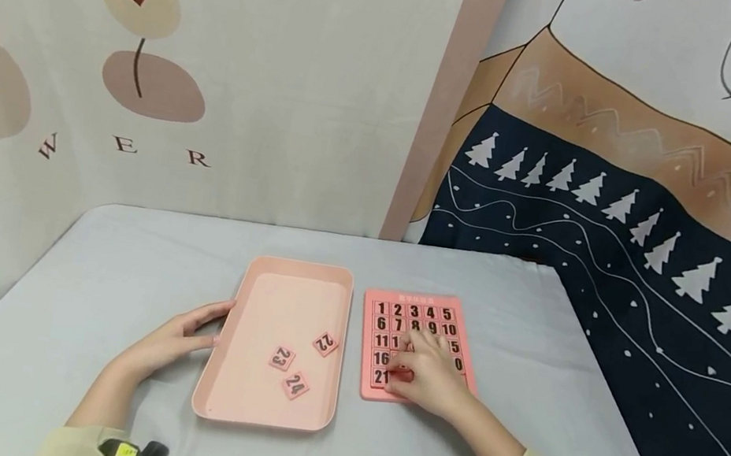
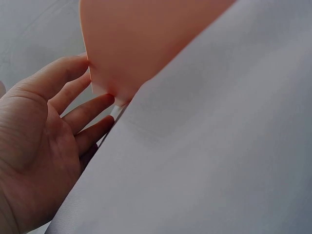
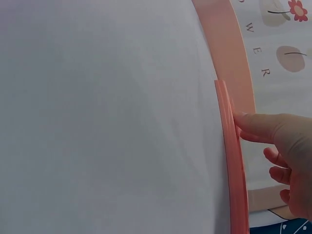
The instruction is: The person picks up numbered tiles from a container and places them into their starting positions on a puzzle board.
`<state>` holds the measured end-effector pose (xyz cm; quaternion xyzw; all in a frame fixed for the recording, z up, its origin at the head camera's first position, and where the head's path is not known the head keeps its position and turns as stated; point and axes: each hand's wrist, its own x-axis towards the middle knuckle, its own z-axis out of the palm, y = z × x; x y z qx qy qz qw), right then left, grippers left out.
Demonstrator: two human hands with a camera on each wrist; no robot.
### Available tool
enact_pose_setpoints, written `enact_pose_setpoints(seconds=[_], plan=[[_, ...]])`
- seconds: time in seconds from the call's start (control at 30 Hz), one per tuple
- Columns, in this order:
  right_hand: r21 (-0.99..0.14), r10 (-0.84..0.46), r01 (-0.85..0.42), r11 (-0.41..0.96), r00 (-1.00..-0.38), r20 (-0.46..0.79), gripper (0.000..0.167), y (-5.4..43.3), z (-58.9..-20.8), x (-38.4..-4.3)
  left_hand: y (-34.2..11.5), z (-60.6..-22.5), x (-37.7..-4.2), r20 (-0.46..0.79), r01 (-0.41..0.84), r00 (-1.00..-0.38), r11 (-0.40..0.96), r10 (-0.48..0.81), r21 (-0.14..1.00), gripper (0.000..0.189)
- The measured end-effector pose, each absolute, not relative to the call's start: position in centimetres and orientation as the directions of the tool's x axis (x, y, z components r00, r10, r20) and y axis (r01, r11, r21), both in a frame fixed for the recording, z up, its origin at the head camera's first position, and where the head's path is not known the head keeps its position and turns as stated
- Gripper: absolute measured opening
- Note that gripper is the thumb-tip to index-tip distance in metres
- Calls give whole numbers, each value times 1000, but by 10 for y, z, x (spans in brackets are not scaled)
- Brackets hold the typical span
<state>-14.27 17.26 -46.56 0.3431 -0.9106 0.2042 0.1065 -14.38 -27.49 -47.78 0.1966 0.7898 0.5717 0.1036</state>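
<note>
A pink tray (image 1: 261, 299) lies left of centre on the table, with loose number tiles 22 (image 1: 325, 344), 23 (image 1: 281, 357) and 24 (image 1: 295, 385) in it. My left hand (image 1: 176, 337) touches the tray's left side, its fingers fairly straight; the left wrist view shows fingertips against the tray wall (image 2: 141, 44). Right of the tray lies a pink number board (image 1: 411, 299) with rows of numbered tiles. Over its lower part is my right hand (image 1: 432, 374), thumb and forefinger touching beside tile 21 (image 1: 381, 377). Several tiles are hidden beneath that hand.
A pale cloth covers the table (image 1: 138, 256). Behind it hangs a cream curtain (image 1: 301, 90) with flowers and letters. On the right is a dark blue fabric (image 1: 552, 226) with white trees. A black wrist device (image 1: 139, 455) sits at my left sleeve.
</note>
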Motion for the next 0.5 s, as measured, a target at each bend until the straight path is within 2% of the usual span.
enact_pose_setpoints(seconds=[0.2,0.5], plan=[[-318,-537,-636,703,-768,348,18,163,-460,-140,-274,-477,-144,62,195,-901,273,428,942,60],[-371,-463,-595,713,-797,388,30,132,-446,-141,-274,-478,-144,76,209,-898,269,434,940,60]])
